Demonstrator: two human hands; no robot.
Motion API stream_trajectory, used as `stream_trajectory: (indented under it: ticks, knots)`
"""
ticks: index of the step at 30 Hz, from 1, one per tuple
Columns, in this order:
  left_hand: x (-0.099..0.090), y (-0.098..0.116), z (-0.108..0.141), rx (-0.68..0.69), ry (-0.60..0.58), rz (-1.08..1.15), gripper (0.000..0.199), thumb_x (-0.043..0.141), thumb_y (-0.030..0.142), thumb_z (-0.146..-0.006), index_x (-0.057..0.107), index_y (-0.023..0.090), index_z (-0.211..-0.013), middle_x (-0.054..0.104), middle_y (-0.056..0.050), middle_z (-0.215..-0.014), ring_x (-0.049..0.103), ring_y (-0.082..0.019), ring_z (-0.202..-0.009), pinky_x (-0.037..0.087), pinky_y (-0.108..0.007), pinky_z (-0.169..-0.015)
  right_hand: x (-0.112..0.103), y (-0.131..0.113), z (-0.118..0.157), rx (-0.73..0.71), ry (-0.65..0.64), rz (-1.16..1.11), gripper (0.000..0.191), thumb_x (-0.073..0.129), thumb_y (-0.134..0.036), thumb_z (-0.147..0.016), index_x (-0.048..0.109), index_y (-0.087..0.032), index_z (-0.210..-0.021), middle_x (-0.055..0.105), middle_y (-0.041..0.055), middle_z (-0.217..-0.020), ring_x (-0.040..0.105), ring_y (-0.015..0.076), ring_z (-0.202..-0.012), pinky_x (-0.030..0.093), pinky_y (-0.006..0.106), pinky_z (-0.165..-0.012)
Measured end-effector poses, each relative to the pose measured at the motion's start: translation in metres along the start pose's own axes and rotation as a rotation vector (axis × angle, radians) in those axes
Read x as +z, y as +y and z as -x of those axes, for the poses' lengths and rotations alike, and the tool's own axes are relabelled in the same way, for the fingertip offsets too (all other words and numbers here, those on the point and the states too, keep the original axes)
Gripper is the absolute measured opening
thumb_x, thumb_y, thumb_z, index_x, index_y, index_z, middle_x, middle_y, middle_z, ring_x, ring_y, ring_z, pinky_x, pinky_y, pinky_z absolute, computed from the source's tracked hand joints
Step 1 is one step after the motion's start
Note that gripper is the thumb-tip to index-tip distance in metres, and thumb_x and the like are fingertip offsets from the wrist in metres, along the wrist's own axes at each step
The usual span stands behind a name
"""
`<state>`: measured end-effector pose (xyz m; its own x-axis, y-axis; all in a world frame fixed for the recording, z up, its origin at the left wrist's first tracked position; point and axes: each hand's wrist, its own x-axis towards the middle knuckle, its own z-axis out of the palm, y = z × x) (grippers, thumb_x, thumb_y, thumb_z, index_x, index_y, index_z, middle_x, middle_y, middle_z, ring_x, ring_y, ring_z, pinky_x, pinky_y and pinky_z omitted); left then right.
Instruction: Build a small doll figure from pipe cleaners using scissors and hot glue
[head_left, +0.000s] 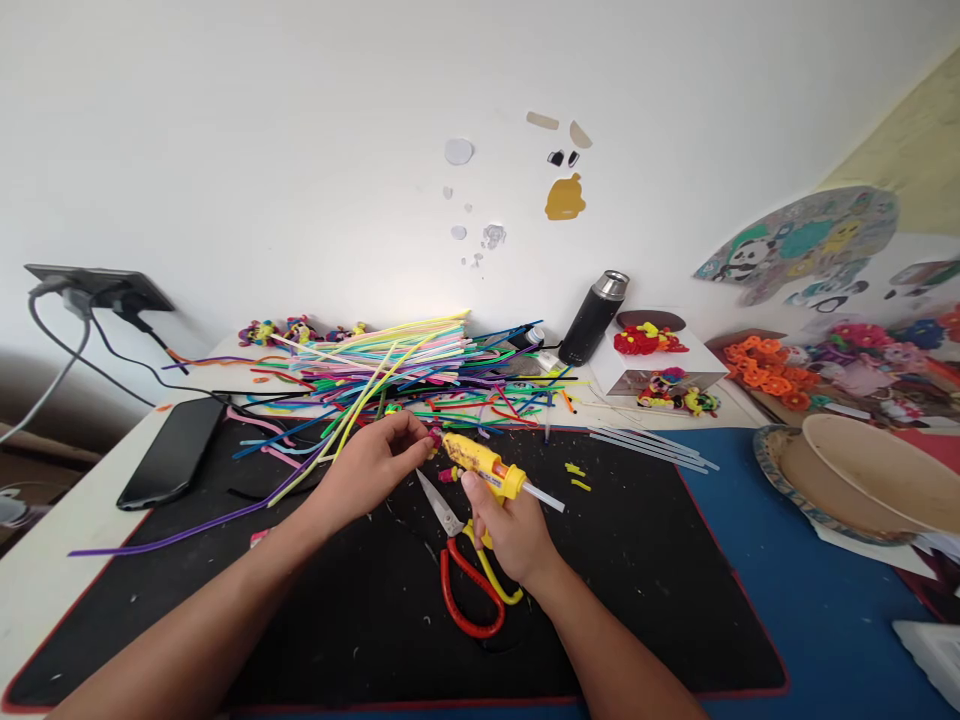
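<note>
My left hand [382, 458] has its thumb and fingers closed on a small colourful pipe-cleaner piece [434, 440], partly hidden by the fingertips. My right hand [506, 520] is wrapped round the handle of a yellow glue gun [480, 462], whose nozzle points left at that piece. A clear glue stick [544, 497] sticks out of its rear. Below the gun, scissors [448, 522] with red and yellow handles lie on the black mat [337, 620]. A small pink and yellow piece [448, 475] is just under the nozzle.
A heap of pipe cleaners [390, 355] lies behind my hands. A phone [172, 452] is at the left, a black flask [596, 318] and white box [660, 370] at the back right. Glue sticks [652, 447] lie nearer. Round trays [862, 480] stand far right.
</note>
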<state>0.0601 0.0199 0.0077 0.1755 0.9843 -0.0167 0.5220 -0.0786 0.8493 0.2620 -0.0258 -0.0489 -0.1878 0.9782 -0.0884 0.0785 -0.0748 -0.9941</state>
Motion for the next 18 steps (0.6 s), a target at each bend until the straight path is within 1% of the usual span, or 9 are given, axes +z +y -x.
stream_trajectory:
  ticks: [8,13,18]
  knots:
    - [-0.001,0.0038,-0.0003,-0.002,0.006,-0.004,0.043,0.062,0.065,-0.087,0.063,0.022,-0.079,0.068,-0.001,-0.075,0.059,-0.019,-0.067,0.047,-0.03,-0.063,-0.0007,-0.0003,0.0002,-0.002,0.006,0.004,0.069,0.056,-0.084,-0.091,0.051,-0.024,-0.058,0.046,-0.0028,-0.041,0.05,0.0138,-0.036,0.04,0.026,-0.04]
    - [-0.0006,0.0032,-0.0001,-0.001,0.012,0.007,0.043,0.063,0.064,-0.086,0.063,0.022,-0.079,0.069,-0.001,-0.075,0.06,-0.02,-0.068,0.048,-0.03,-0.063,-0.0004,-0.0002,0.0005,-0.003,-0.001,0.004,0.069,0.055,-0.085,-0.091,0.051,-0.024,-0.059,0.044,-0.0037,-0.042,0.049,0.0131,-0.035,0.039,0.026,-0.04]
    - [-0.0002,0.0025,-0.0003,0.003,0.019,0.008,0.043,0.063,0.064,-0.086,0.063,0.022,-0.079,0.069,-0.002,-0.076,0.061,-0.02,-0.069,0.049,-0.03,-0.064,-0.0002,0.0027,0.0005,-0.008,-0.007,0.011,0.067,0.056,-0.082,-0.093,0.052,-0.024,-0.059,0.045,-0.0037,-0.041,0.049,0.013,-0.036,0.04,0.026,-0.04]
